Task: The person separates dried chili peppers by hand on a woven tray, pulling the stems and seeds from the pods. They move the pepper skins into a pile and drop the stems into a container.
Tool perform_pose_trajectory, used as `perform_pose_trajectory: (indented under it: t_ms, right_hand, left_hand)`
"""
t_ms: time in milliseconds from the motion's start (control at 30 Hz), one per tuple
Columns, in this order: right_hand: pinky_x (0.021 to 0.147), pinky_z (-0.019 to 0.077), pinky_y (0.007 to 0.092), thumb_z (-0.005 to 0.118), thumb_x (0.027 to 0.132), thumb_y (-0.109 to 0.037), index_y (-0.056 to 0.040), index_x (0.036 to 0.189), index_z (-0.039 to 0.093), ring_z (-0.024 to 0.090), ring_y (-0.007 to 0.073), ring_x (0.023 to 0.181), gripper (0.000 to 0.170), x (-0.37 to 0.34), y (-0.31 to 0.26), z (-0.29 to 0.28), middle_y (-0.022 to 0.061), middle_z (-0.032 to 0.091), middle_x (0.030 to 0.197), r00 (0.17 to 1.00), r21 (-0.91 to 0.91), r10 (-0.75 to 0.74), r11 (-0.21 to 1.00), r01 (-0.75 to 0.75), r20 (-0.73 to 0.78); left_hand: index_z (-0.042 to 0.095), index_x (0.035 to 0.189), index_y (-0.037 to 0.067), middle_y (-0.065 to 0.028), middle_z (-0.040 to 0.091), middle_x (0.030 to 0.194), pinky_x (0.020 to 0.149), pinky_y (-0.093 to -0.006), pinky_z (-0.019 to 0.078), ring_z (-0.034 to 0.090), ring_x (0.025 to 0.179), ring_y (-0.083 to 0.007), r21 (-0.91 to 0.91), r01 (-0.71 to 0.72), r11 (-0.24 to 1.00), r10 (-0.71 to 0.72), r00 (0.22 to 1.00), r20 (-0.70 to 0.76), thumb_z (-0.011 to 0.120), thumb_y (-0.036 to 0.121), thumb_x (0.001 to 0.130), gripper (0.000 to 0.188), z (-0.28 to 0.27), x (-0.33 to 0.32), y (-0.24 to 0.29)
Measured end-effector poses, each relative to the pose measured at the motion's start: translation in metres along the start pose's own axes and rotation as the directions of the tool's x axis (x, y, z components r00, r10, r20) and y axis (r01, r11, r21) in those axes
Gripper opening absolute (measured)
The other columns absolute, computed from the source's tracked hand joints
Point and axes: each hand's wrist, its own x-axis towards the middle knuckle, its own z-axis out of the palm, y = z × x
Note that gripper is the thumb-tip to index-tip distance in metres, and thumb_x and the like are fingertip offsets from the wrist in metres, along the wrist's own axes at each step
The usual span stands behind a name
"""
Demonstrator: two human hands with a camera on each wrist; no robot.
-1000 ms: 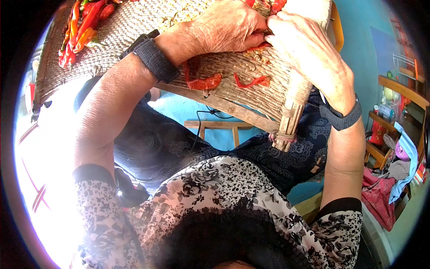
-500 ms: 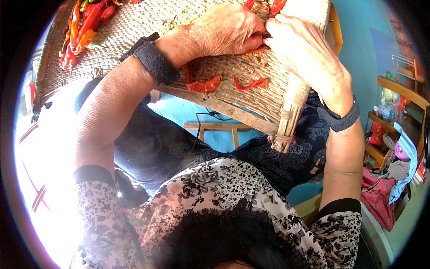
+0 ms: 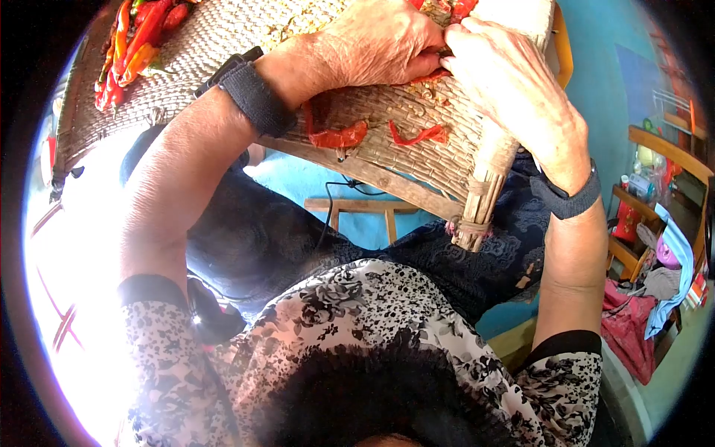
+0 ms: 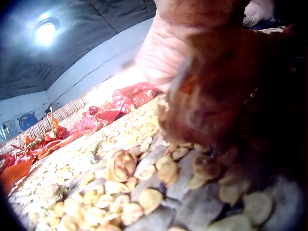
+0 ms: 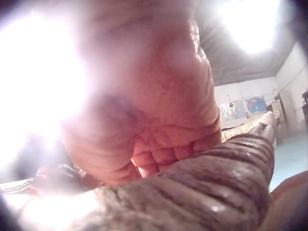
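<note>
Both hands meet at the woven surface's upper right in the head view. The left hand [image 3: 380, 45] has curled fingers pinching a red pepper piece [image 3: 430, 77]. Against its fingertips, the right hand [image 3: 514, 89] is curled too, with its fingertips at the same piece; what lies between them is mostly hidden. In the left wrist view, pale seeds [image 4: 149, 199] lie under a blurred, dark reddish-brown shape beside the left hand [image 4: 166, 53]. The right wrist view has the right hand [image 5: 159, 96] with folded fingers above the woven rim [image 5: 207, 187].
Two torn red pieces [image 3: 339, 137] [image 3: 421, 135] lie near the front edge of the woven surface [image 3: 201, 56]. Whole red and orange peppers [image 3: 145, 37] are heaped at its upper left. Its bound corner post [image 3: 477, 216] is above the person's lap. A cluttered wooden chair [image 3: 670, 153] stands at right.
The left forearm has shifted very slightly to the left. Both hands stay together at the same spot, and the pepper pieces lie as before.
</note>
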Motion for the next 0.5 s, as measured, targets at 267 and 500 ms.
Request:
perform_pose_trajectory:
  t_ms: [267, 500]
  right_hand:
    - [0.100, 0.0415, 0.0422, 0.062, 0.088, -0.015, 0.0002, 0.112, 0.056, 0.054, 0.0353, 0.112, 0.030, -0.0040, 0.0027, 0.0045, 0.0190, 0.059, 0.114, 0.995, -0.083, -0.058, 0.995, 0.051, -0.086]
    - [0.099, 0.0418, 0.0421, 0.062, 0.088, -0.014, 0.0001, 0.112, 0.057, 0.054, 0.0354, 0.112, 0.028, -0.0026, 0.0004, 0.0034, 0.0183, 0.060, 0.112, 0.997, -0.089, -0.035, 0.996, 0.029, -0.066]
  left_hand:
    - [0.061, 0.082, 0.004, -0.0167, 0.060, 0.065, 0.056, -0.0427, 0.0485, 0.060, 0.059, -0.0332, 0.050, 0.035, 0.998, -0.036, 0.999, 0.031, 0.063, 0.027, 0.083, 0.023, 0.0027, -0.0017, -0.0041]
    - [0.061, 0.078, 0.004, -0.0165, 0.060, 0.064, 0.056, -0.0434, 0.0485, 0.060, 0.058, -0.0340, 0.040, 0.059, 0.997, -0.060, 0.998, 0.013, 0.063, 0.025, 0.082, 0.021, 0.0008, -0.0023, -0.0009]
